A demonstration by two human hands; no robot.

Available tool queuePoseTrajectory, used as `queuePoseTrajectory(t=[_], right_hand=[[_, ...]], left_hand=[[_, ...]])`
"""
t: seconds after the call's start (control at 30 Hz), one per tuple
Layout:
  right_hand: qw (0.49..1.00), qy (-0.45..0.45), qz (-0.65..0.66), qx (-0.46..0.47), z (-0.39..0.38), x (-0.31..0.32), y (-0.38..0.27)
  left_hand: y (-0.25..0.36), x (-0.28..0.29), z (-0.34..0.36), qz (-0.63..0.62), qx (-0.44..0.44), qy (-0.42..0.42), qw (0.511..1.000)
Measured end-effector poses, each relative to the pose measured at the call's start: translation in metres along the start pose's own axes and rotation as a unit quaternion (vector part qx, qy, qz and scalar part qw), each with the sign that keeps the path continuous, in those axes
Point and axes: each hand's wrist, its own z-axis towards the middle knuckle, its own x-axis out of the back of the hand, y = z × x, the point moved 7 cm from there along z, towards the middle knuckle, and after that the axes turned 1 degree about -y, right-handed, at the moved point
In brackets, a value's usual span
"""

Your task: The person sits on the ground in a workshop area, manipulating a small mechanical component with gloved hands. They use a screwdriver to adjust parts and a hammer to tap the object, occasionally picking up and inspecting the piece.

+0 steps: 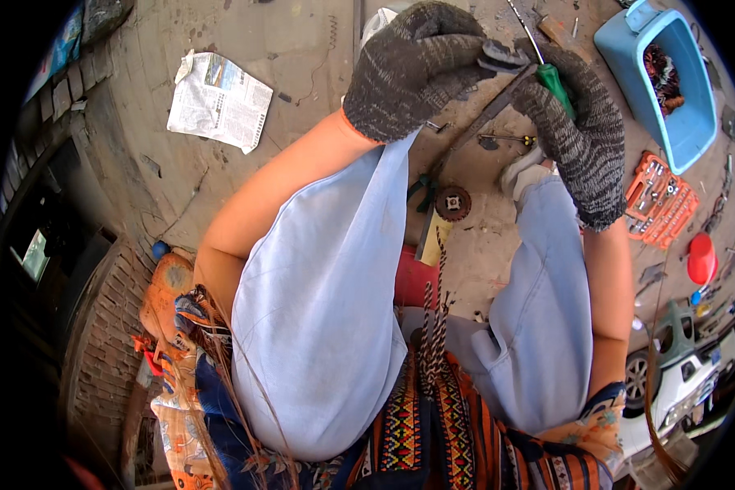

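1. Left hand [416, 69], top centre of the frame: dark grey knitted glove, fingers curled, thumb and fingertips pinching a small dark piece [502, 57]. Exact kind of piece unclear.
2. Right hand [584, 122], upper right of centre: matching glove, fingers closed about the green handle of a screwdriver [554, 84]. Shaft points to the top edge, leaning left.
3. Pinched piece lies just left of the screwdriver, between the two hands.
4. Long dark strip [474, 126] runs from near the right fingertips down and left; cannot tell whether those fingers hold it.
5. Ground below the hands, mid-frame: brown toothed disc [452, 202] with a pale hub, at the upper end of a pale yellow piece [433, 239]. Thin tool with a yellow-and-black handle [524, 140] lies higher up, right of the strip.
6. Upper left: creased newspaper sheet [229, 106] on the ground.
7. Upper right: light blue bin [694, 122], dark reddish tangle [661, 77] inside. Below it, open orange tool case [684, 204] with metal fittings; lower still, a red container [702, 260].
8. Wearer's legs in pale blue trousers [327, 269] fill the centre, one under each forearm. White car [694, 384] at lower right.
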Motion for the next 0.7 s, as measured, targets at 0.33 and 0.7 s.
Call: queuePoseTrajectory(t=[0.33,0.7], right_hand=[[0.991,0.055,0.080,0.089,-0.028,0.006,-0.025],[0.992,0.035,0.078,0.095,-0.022,0.004,-0.031]], left_hand=[[0.034,0.009,-0.001,0.047,-0.146,-0.004,0.988],[0.034,0.009,0.002,0.082,-0.147,-0.011,0.986]])
